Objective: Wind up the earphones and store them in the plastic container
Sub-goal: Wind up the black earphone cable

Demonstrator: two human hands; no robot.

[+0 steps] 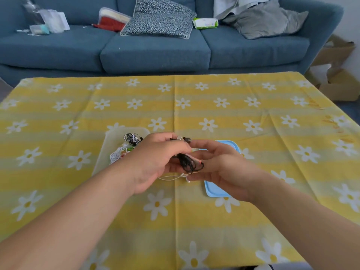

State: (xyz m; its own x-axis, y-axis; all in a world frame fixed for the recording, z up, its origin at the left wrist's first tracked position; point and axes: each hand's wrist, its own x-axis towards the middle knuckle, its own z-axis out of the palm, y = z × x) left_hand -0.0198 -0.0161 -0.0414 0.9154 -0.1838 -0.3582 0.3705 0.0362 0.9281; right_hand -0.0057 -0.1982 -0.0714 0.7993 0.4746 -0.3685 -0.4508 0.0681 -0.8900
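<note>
The left hand point(155, 162) was at the centre of the frame, its fingers curled and its fingertips pinched together on the plug end of the black earphones point(187, 163). The right hand point(220, 168) met it from the right, palm turned toward the left hand. Its fingers were gently bent around the dark coil of cord, which hung in loops between the two hands, and its uppermost digit reached to the plug tip. Both hands were closed on the same bundle and held it just above the counter point(253, 221).

A thin white cable point(169, 178) trailed on the cloth directly beneath the hands, and where it ended was hidden by the fingers.

Just left of the hands, partly covered by the left wrist, the translucent plastic container point(108, 141) sat on the counter. It held a black-and-white coiled earphone point(131, 137) and a white earphone tangle point(116, 155). Just right of the hands and partly under the right one, a light blue lid point(216, 190) lay flat.

A yellow tablecloth with white daisies point(97, 191) covered the counter. Across the top of the frame stood a blue sofa point(155, 53) with cushions and loose items on it, and cardboard boxes point(339, 82) were at the upper right.
</note>
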